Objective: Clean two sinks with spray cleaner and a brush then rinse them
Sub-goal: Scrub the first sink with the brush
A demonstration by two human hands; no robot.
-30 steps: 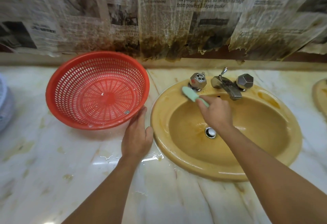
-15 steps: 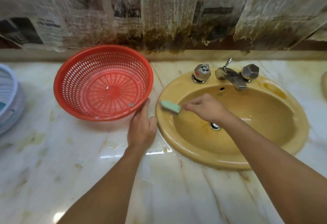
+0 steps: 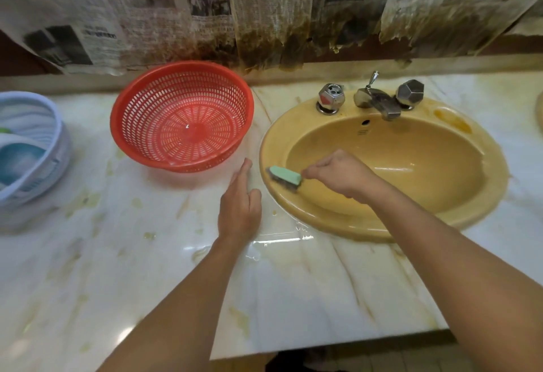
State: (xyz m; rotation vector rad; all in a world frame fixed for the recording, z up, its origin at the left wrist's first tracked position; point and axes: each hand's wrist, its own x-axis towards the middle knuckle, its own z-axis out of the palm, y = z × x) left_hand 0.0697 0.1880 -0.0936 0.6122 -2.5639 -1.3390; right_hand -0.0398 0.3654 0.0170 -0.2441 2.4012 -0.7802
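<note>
The right hand has its grip closed on the green brush, bristles pressing the yellow sink rim's left side (glossy). The left hand lies open-palmed, flat on the counter.

brush swept from tap side down to sink's left rim.

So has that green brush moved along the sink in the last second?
Yes. The green brush has travelled from beside the left tap handle, at the back of the yellow sink, round to its left rim, nearer the person. The right hand holds it.
</note>
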